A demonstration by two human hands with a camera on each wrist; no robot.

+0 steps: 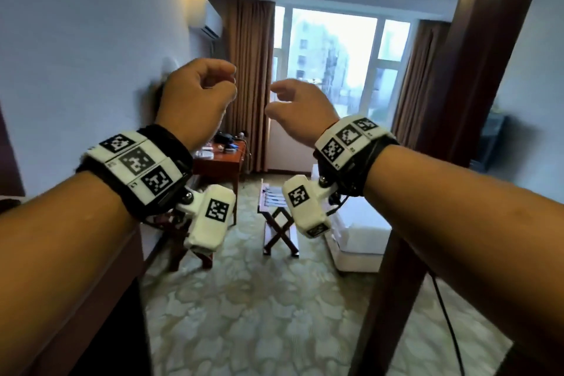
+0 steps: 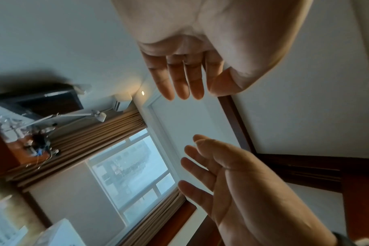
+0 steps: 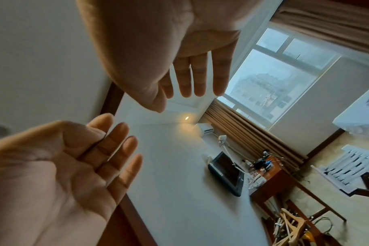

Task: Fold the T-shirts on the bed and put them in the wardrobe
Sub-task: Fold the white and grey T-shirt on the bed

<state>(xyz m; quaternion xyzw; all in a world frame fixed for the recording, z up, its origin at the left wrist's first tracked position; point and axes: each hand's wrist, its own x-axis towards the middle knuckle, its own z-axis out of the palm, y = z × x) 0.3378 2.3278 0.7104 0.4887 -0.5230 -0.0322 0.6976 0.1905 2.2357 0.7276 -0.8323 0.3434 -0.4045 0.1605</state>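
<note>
**Two empty hands raised in a hotel room**

Carpeted floor [image 1: 250, 308] and a bright window [image 1: 332, 70] lie behind two raised hands. Left hand [image 1: 195, 94] and right hand [image 1: 300, 110] hang close together, palms facing, fingers relaxed and loosely bent, holding nothing. One bed [image 1: 360, 232] stands below and to the right of the right hand; no T-shirts can be made out on its white corner. One folding rack [image 1: 276, 217] stands between bed and desk [image 1: 219, 162].

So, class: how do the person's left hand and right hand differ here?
From the head view, the left hand sits slightly higher, fingers curled further in; the right hand sits lower, fingers pointing left. The left hand fronts the wall, the right hand the window. Both are raised, relaxed and empty.
</note>
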